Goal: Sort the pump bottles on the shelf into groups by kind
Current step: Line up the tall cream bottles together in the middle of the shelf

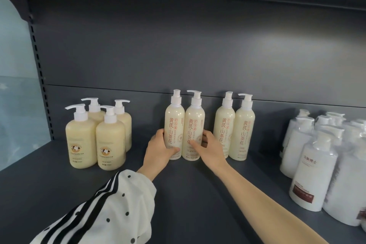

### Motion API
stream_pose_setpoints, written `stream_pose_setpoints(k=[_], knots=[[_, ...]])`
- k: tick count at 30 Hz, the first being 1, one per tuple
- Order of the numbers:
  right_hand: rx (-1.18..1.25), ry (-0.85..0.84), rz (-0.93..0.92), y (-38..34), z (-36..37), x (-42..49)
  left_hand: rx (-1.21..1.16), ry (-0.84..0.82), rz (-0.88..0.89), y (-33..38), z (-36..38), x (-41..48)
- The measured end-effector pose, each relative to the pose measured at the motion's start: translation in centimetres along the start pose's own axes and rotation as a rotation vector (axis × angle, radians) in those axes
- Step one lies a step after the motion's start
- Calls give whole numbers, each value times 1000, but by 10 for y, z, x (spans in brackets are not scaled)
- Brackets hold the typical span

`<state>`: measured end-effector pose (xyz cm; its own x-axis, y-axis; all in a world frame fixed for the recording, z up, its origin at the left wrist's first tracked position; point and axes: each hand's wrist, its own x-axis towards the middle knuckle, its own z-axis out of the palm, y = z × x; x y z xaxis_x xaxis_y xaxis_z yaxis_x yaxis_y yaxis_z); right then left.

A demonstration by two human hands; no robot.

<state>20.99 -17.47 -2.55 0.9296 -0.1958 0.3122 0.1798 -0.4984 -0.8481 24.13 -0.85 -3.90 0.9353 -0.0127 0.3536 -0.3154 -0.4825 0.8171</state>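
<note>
Shelf (198,194) sorting looks nearly done to me: the white bottles (313,174) crowd the right end, four squat yellow bottles (81,140) stand together at the left, and four tall slim bottles (233,130) stand in the middle as two pairs with a gap between. My left hand (160,144) curls round the leftmost tall bottle (173,123) and my right hand (206,144) round the second tall bottle (194,125), both upright on the shelf. I judge that closing that gap is about all that is left.
</note>
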Motion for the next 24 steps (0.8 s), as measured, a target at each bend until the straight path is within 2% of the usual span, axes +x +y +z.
stream_pose_setpoints(k=[13,17,19,21,24], knots=[[-25,-40,-29,-1,17,11,-7,58,-6,-11,2,8],[-67,-50,-28,-7,17,12,15,19,-5,-8,-4,10],[-131,-33,-25,-8,8,11,80,-7,-2,-6,-8,10],[-182,7,-30,-7,-8,9,210,49,6,2,-17,5],[-292,3,-99,-7,-36,1,455,61,145,22,-28,-10]])
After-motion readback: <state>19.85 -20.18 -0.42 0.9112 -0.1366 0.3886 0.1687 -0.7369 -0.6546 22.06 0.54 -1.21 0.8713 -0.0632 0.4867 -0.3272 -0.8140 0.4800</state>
